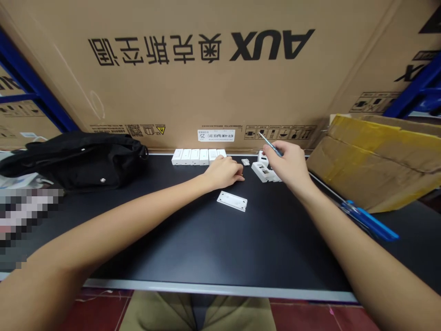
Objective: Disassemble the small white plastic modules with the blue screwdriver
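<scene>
My right hand (285, 165) pinches a small screwdriver (270, 144) with a blue handle and a thin metal shaft, its tip pointing up and to the left. Just below that hand lie white plastic housings (262, 171), one tilted on its side. My left hand (222, 172) rests on the black tabletop with curled fingers, next to a row of several upright white plastic housings (199, 156). Whether those fingers hold anything is hidden. A small white part (245, 162) lies between my hands, and a flat white plate (232, 201) with holes lies nearer me.
The black table (193, 239) has a metal front edge (220, 288). A black bag (76, 161) lies at the left, and a blue-handled tool (370, 220) lies at the right. A large AUX cardboard box (206, 73) stands behind, with a taped cardboard flap (375, 161) at the right.
</scene>
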`<action>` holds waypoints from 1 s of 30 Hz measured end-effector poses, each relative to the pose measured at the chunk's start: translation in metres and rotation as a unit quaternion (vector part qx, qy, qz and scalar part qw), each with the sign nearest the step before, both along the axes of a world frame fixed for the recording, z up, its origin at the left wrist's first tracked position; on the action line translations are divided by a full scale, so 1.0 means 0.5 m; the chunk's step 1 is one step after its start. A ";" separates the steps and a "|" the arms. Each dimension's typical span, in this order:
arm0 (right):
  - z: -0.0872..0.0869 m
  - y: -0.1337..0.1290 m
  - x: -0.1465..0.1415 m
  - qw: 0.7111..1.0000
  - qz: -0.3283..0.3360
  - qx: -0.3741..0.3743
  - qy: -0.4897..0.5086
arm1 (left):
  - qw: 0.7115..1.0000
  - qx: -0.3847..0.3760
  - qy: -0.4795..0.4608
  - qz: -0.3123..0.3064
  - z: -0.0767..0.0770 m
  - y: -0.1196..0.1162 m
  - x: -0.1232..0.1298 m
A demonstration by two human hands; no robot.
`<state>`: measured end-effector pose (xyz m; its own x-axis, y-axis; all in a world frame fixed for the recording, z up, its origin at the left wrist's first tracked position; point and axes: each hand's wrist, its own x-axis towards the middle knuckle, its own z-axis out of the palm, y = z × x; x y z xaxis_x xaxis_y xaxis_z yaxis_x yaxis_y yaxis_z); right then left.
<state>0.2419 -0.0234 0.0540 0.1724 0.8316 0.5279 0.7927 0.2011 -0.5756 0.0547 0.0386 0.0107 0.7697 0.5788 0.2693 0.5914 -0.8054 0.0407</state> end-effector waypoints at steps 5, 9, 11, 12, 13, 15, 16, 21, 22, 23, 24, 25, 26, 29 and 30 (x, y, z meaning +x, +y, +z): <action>-0.013 0.014 0.013 0.999 -0.008 0.031 0.017 | 0.999 -0.036 -0.012 0.025 -0.003 0.029 0.048; -0.015 0.016 0.019 0.999 -0.009 0.039 0.015 | 0.999 -0.045 -0.025 0.018 -0.001 0.036 0.045; -0.013 0.014 0.020 0.999 -0.011 0.042 0.018 | 0.999 -0.044 -0.026 0.014 0.002 0.033 0.023; -0.012 0.013 0.021 0.999 -0.012 0.043 0.020 | 0.999 -0.040 -0.025 0.014 0.003 0.031 0.009; -0.011 0.012 0.021 0.999 -0.014 0.045 0.021 | 0.999 -0.036 -0.022 0.012 0.005 0.029 -0.005; -0.009 0.011 0.021 0.998 -0.016 0.053 0.020 | 1.000 -0.025 -0.018 0.004 0.007 0.024 -0.032; -0.008 0.010 0.020 0.998 -0.016 0.058 0.018 | 1.000 -0.020 -0.013 -0.006 0.007 0.021 -0.042; -0.010 0.009 0.012 0.998 -0.014 0.058 0.010 | 0.998 -0.004 0.009 -0.057 -0.003 0.006 -0.043; -0.011 0.010 0.010 0.998 -0.014 0.055 0.008 | 0.998 0.005 0.008 -0.062 -0.006 0.004 -0.035; -0.012 0.010 0.008 0.999 -0.013 0.052 0.005 | 0.998 0.016 0.009 -0.067 -0.009 0.003 -0.026; -0.014 0.011 0.007 0.999 -0.012 0.052 0.003 | 0.997 0.027 0.011 -0.071 -0.012 0.002 -0.016; -0.016 0.012 0.006 0.999 -0.012 0.052 -0.001 | 0.997 0.036 0.014 -0.073 -0.014 0.002 -0.005; -0.017 0.013 0.006 0.999 -0.012 0.051 -0.004 | 0.996 0.043 0.018 -0.076 -0.017 0.003 0.006; -0.019 0.015 0.010 0.999 -0.016 0.048 -0.007 | 0.995 0.053 0.020 -0.078 -0.021 0.010 0.032; -0.018 0.016 0.013 0.999 -0.019 0.046 -0.005 | 0.995 0.053 0.017 -0.079 -0.021 0.013 0.038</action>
